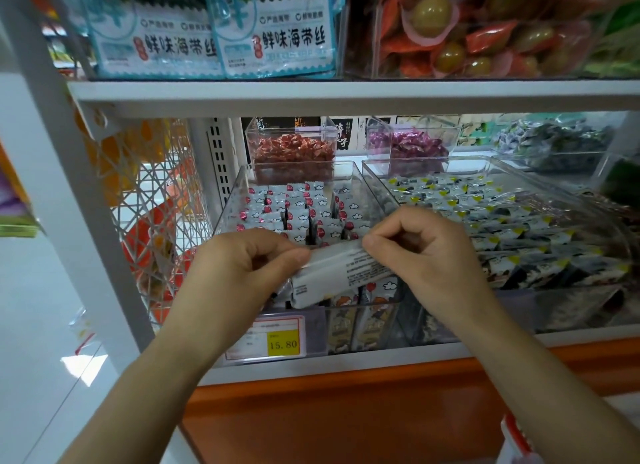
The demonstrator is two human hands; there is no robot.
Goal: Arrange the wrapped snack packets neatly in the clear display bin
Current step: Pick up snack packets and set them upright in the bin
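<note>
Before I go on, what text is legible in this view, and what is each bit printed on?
"鲜味海带丝": on both blue-and-white bags, upper shelf.
"15.80": yellow price tag on the clear bin front.
Print on the white packet pinched by the left hand and right hand: too blurred.
Calligraphy on the dark boxes at the back: too small.

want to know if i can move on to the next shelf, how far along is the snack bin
Mostly done, it seems. Rows of white packets already stand upright across the back and middle of the clear bin. In hand: the left hand and right hand pinch a single packet above the bin's front. Left: seat that packet and perhaps straighten the front packets, partly hidden by the hands.
</note>
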